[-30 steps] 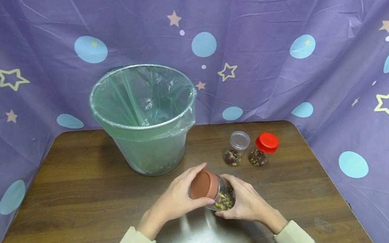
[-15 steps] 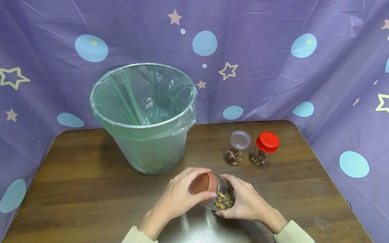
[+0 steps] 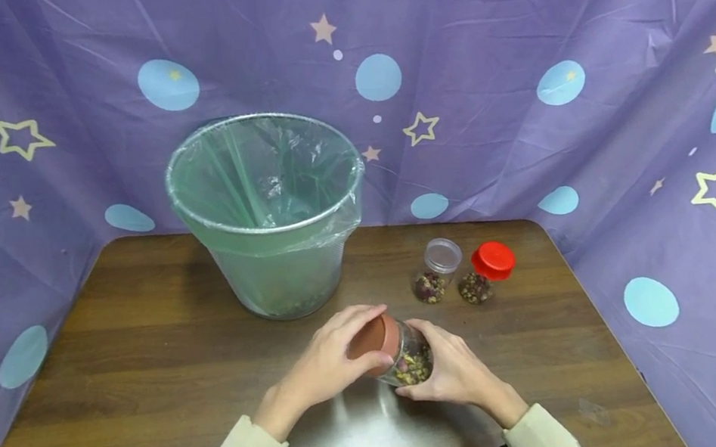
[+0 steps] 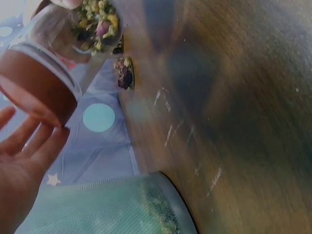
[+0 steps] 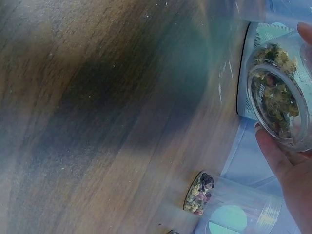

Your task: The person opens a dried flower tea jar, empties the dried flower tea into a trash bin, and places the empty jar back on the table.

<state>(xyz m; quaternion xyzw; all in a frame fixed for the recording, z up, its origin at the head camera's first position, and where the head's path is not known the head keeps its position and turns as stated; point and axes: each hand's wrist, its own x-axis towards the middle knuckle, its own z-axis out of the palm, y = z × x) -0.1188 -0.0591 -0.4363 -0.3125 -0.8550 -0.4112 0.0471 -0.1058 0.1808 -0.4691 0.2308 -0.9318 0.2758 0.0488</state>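
A clear jar [image 3: 414, 365] of dried flowers hangs tilted above the table, its brown lid [image 3: 374, 339] pointing left. My left hand [image 3: 324, 362] grips the lid, thumb near and fingers over the far side. With my right hand [image 3: 455, 368] I hold the jar's body from the right. In the left wrist view, fingertips touch the rim of the lid [image 4: 41, 83], which sits on the jar's mouth. The right wrist view shows the jar's round base [image 5: 278, 105] and the flowers heaped inside. Part of the lid is hidden behind my left hand.
Behind the hands, a mesh bin [image 3: 280, 280] with a green liner stands at the back left. Two small jars of dried flowers stand at the back right, one with a clear lid [image 3: 443, 256], the other with a red lid [image 3: 494, 260]. A patterned purple curtain [image 3: 276, 29] surrounds the wooden table [image 3: 112, 380].
My left fingers and thumb shifted slightly right along the lid, then slightly back. The jar and my right hand stay nearly in place.
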